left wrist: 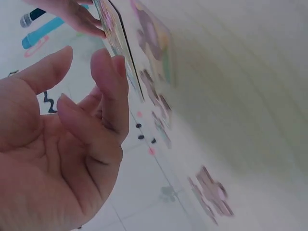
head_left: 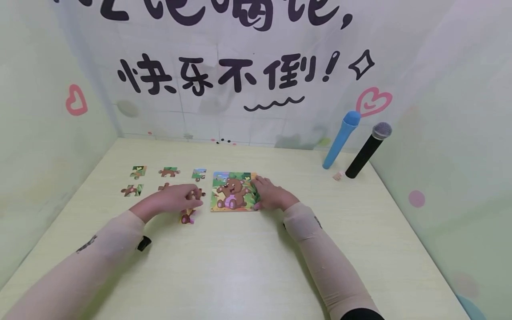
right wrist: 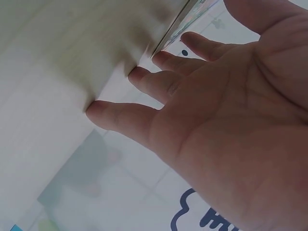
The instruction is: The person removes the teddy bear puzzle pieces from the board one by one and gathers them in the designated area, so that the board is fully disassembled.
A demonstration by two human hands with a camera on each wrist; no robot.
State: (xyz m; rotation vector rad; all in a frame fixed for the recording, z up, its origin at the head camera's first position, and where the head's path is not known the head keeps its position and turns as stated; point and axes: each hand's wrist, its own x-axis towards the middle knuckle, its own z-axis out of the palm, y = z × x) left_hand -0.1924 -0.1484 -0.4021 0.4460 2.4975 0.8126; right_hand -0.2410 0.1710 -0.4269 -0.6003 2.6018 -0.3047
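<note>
A bear puzzle board (head_left: 233,191) lies flat on the pale table (head_left: 248,266). My right hand (head_left: 261,190) rests on the board's right edge with its fingers straight; the right wrist view shows the fingertips (right wrist: 138,74) down on the table beside the board's edge (right wrist: 177,28). My left hand (head_left: 191,195) lies just left of the board, its fingertips at a brown loose piece (head_left: 198,194). In the left wrist view that hand (left wrist: 82,62) is loosely curled with nothing between the fingers. Another loose piece (head_left: 187,217) sits just below it.
Several loose pieces lie in two rows at the left, among them one (head_left: 138,171) and another (head_left: 169,171). A blue microphone (head_left: 341,140) and a black microphone (head_left: 367,151) lean on the back-right wall, with a small block (head_left: 338,176) beside them. Walls close three sides.
</note>
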